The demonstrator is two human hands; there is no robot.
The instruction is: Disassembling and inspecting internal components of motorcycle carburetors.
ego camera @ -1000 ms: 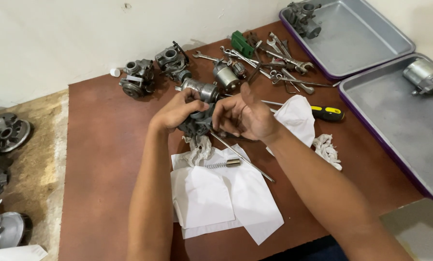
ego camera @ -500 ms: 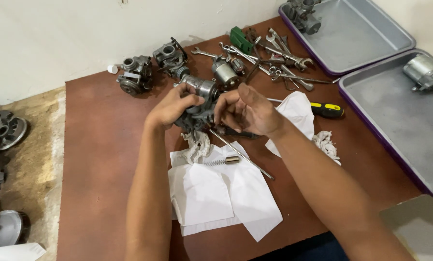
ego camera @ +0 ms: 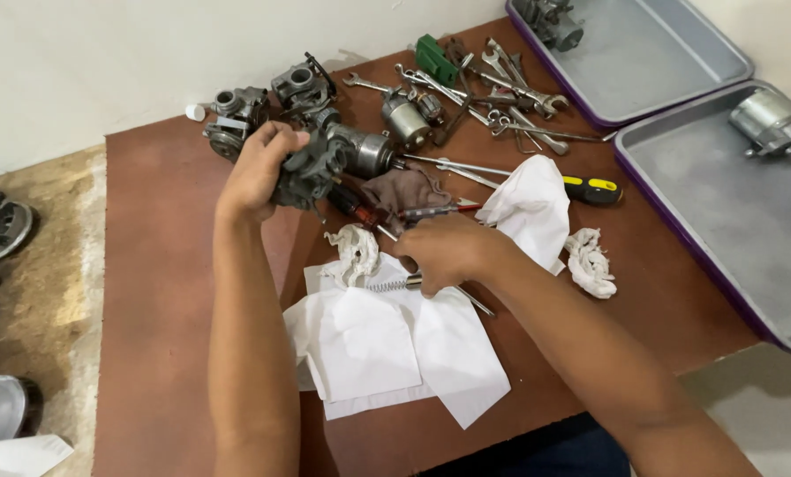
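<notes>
Left hand (ego camera: 256, 168) is clamped around one dark metal carburetor (ego camera: 310, 172), held raised above the brown table (ego camera: 161, 265). Right hand (ego camera: 448, 250) rests low over the white paper sheets (ego camera: 387, 344), fingers curled at one coil spring (ego camera: 387, 284); whether it actually grips the spring cannot be told from this view.

Count: two grey trays (ego camera: 678, 62), each with one metal part inside; two more carburetor bodies (ego camera: 237, 119) at the table's far edge; one yellow-handled screwdriver (ego camera: 594, 188); one pile of wrenches (ego camera: 493, 79), too tangled to count; one white cloth (ego camera: 532, 208).

Change from half a second earlier: both hands then met on the carburetor; the right hand has since dropped away to the paper.
</notes>
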